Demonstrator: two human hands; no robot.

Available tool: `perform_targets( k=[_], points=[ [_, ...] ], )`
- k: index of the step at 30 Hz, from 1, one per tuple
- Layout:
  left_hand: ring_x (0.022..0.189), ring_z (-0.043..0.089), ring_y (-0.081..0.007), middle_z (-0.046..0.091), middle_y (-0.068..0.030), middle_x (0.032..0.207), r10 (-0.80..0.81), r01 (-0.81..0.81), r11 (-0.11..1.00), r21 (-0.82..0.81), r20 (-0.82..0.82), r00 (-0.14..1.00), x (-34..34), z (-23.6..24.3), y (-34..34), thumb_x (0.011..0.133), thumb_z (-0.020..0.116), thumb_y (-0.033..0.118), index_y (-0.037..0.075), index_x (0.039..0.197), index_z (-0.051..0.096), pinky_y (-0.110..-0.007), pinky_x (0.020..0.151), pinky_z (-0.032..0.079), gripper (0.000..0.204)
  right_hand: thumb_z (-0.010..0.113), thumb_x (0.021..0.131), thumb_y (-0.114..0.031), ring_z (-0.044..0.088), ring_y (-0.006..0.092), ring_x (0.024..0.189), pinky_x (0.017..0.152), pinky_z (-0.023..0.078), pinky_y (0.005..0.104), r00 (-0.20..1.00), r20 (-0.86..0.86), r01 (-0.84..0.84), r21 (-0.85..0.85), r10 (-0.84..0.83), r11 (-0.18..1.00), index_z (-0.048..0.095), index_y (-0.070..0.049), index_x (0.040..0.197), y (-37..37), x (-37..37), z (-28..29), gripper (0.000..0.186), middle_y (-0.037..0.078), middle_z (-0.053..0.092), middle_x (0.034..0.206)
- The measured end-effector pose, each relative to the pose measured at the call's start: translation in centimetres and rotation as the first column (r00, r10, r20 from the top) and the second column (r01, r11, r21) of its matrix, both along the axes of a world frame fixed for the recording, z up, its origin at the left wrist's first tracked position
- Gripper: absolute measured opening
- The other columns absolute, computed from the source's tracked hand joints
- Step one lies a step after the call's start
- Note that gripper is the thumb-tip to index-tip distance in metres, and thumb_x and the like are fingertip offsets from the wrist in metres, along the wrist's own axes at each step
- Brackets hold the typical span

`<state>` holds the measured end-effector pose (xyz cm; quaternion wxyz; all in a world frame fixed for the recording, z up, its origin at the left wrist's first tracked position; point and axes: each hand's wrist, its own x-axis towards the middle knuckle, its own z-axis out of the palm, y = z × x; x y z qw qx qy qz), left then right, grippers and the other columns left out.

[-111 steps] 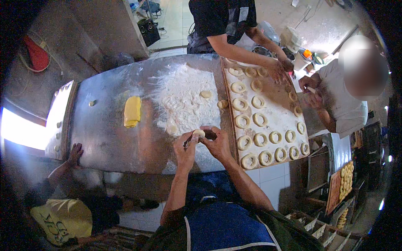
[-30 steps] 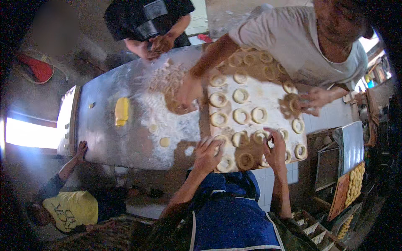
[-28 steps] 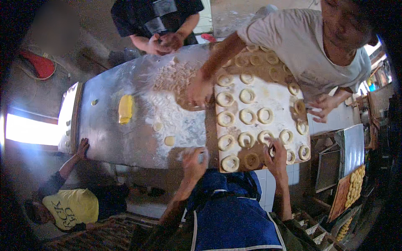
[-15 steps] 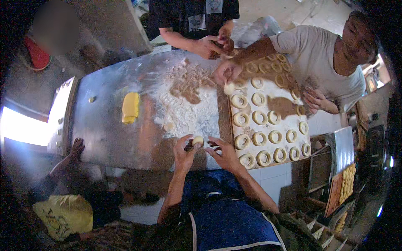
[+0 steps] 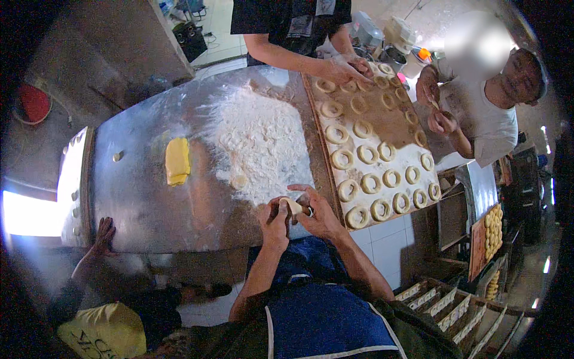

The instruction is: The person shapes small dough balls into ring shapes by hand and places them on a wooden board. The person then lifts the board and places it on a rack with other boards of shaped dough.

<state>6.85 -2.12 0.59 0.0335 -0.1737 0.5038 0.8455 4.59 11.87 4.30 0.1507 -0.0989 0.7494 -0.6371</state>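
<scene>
My left hand (image 5: pixel 274 219) and my right hand (image 5: pixel 317 214) meet at the near edge of the steel table (image 5: pixel 149 203), both pinching one small pale dough piece (image 5: pixel 293 206) between the fingers. Just beyond lies a spread of white flour (image 5: pixel 257 140) with a small dough disc (image 5: pixel 240 180) in it. To the right sits a floured wooden board (image 5: pixel 388 116) holding several dough rings (image 5: pixel 357 217); the nearest ring lies just right of my right hand.
A yellow block (image 5: pixel 177 160) lies on the table's left half. A person in black (image 5: pixel 287 24) reaches onto the board's far end; a person in a grey shirt (image 5: pixel 484 119) stands at right. Another person's hand (image 5: pixel 105 233) grips the table's near left edge. A tray of rings (image 5: pixel 490 236) stands lower right.
My hands have closed together around the dough piece. The grey-shirted person's arm has pulled back off the board to the right; the person in black now touches the board's far end.
</scene>
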Motion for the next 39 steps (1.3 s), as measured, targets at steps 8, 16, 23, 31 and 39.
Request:
perform_targets(
  k=[8,16,23,31,39],
  points=[
    [0.085,0.060,-0.0151,0.057,-0.0046,0.098,-0.181,0.238,0.933,0.269,-0.221,0.958,-2.2,-0.6,4.0,0.083,0.055,0.000,0.008,0.115,0.045,-0.029,0.070,0.051,0.034,0.042,0.099,-0.036,0.053,0.0180,0.072,0.068,0.044,0.0323,0.899,0.237,0.353,0.102,-0.368,0.930,0.059,-0.001,0.103,3.6,-2.1,-3.9,0.039,0.006,0.056,0.083],
    [0.079,0.053,-0.0190,0.049,-0.0088,0.086,-0.278,-0.288,0.645,-0.708,-0.568,0.775,-6.2,-1.7,13.2,0.097,0.041,0.023,0.002,0.097,0.052,-0.033,0.073,0.043,0.024,0.045,0.097,-0.044,0.055,0.0227,0.080,0.072,0.044,0.0391,0.819,0.122,0.559,0.051,-0.560,0.828,0.060,0.007,0.088,9.6,-3.0,-2.4,0.054,0.018,0.060,0.090],
    [0.071,0.054,-0.0304,0.055,-0.0153,0.078,-0.322,0.007,0.694,-0.720,-0.302,0.897,-8.1,-1.1,20.0,0.099,0.038,0.023,-0.001,0.093,0.050,-0.039,0.069,0.045,0.028,0.039,0.097,-0.053,0.045,0.0167,0.056,0.055,0.039,0.0376,0.762,0.212,0.630,-0.022,-0.613,0.776,0.053,0.005,0.063,15.8,-4.6,-0.8,0.068,0.009,0.050,0.055],
    [0.094,0.056,-0.0268,0.059,-0.0125,0.103,0.104,-0.174,0.936,-0.306,-0.231,0.967,-11.1,-3.3,28.0,0.098,0.047,0.029,0.002,0.110,0.056,-0.038,0.085,0.044,0.031,0.042,0.095,-0.048,0.049,0.0234,0.049,0.052,0.040,0.0446,0.800,0.024,0.598,0.051,-0.599,0.800,0.061,0.006,0.065,22.6,-6.1,-0.1,0.065,0.016,0.053,0.051],
    [0.064,0.051,-0.0237,0.051,-0.0065,0.073,0.067,-0.261,0.894,-0.364,-0.469,0.880,-12.7,-1.3,32.0,0.096,0.044,0.026,0.007,0.086,0.050,-0.037,0.059,0.042,0.023,0.045,0.097,-0.048,0.042,0.0112,0.057,0.050,0.038,0.0337,0.782,0.134,0.615,-0.009,-0.609,0.788,0.060,0.003,0.064,26.5,-6.8,1.0,0.063,0.003,0.050,0.056]
  ],
)
